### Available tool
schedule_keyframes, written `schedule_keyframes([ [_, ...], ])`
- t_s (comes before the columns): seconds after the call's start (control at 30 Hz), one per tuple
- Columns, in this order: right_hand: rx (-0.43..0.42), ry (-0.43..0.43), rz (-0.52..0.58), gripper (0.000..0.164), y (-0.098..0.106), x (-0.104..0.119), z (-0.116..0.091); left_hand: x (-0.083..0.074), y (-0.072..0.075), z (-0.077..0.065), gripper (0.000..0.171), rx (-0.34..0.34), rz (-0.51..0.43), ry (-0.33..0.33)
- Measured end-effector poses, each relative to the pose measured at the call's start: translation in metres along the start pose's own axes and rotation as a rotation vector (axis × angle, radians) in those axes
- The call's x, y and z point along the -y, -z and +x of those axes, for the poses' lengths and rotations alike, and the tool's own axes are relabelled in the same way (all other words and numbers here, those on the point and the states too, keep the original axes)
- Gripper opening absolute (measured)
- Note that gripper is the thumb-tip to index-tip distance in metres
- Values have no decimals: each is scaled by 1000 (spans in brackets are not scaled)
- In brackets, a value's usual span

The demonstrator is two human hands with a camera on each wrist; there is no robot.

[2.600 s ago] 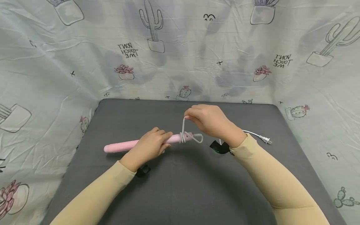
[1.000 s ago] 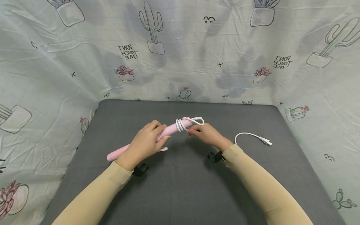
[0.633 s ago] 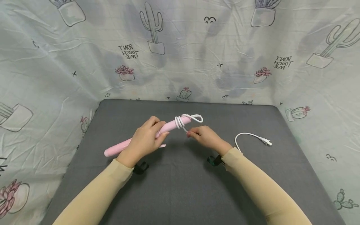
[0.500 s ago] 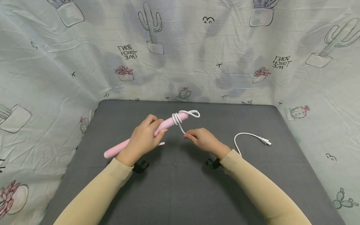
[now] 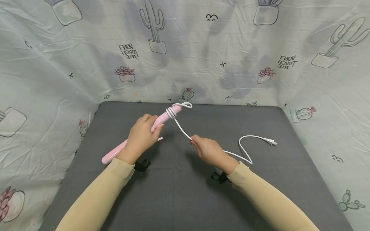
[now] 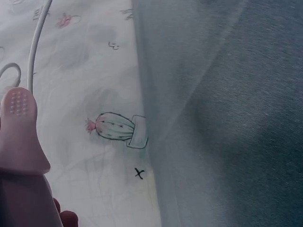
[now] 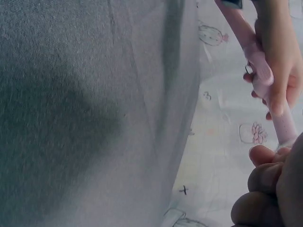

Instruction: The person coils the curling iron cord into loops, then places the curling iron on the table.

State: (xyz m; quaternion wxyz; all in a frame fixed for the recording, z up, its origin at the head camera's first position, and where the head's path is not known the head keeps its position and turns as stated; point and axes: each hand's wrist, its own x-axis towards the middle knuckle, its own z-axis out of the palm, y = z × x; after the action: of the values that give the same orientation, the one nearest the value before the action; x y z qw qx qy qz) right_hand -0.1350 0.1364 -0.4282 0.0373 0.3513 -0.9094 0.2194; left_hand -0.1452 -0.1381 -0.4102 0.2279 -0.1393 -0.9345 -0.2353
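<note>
My left hand [image 5: 141, 135] grips a pink curling iron [image 5: 163, 119] around its middle, tilted with its cord end up and away to the right. A dotted thumb lever [image 6: 20, 111] shows on the iron in the left wrist view. Several loops of white cord [image 5: 171, 112] are wound around the handle near that end. Between thumb and fingers my right hand [image 5: 208, 150] pinches the cord, which runs slightly slack from the loops to it. Part of the cord is hidden behind the right hand. In the right wrist view the curled fingers [image 7: 265, 182] sit below the handle.
The loose end of the cord bends across the grey table [image 5: 185, 199] to a two-pin plug [image 5: 270, 141] on the right. A cactus-print cloth [image 5: 185, 48] stands around the back and both sides of the table.
The iron's cord end has risen and moved left, at a steeper tilt. My right hand has gone from above the handle to lower right, drawing out cord. More cord shows beside the right wrist.
</note>
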Motion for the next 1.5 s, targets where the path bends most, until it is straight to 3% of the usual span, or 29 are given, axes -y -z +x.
schedule_keyframes([
  [0.33,-97,7,-45,11,4,1,-3,6,3,-2,36,77,31,51],
  [0.5,-166,170,-137,8,14,6,-10,14,7,-2,36,153,93,94],
  [0.6,-218,311,-192,7,30,12,-8,17,8,-5,35,220,120,72],
  [0.73,-270,419,-237,4,54,21,4,13,5,-10,34,308,142,9],
  [0.9,-298,471,-244,6,74,28,20,-2,1,-14,39,390,158,-66],
  [1.13,-304,501,-222,10,78,38,33,-16,-2,-13,34,412,140,-100],
  [1.23,-335,522,-213,10,76,41,33,-11,0,-9,31,388,61,-29],
  [1.33,-345,529,-199,9,73,43,28,-1,3,-3,33,354,-21,97],
  [1.4,-331,532,-191,6,70,43,24,4,7,0,37,335,-66,174],
  [1.5,-292,550,-189,3,65,45,17,9,11,4,43,322,-96,235],
])
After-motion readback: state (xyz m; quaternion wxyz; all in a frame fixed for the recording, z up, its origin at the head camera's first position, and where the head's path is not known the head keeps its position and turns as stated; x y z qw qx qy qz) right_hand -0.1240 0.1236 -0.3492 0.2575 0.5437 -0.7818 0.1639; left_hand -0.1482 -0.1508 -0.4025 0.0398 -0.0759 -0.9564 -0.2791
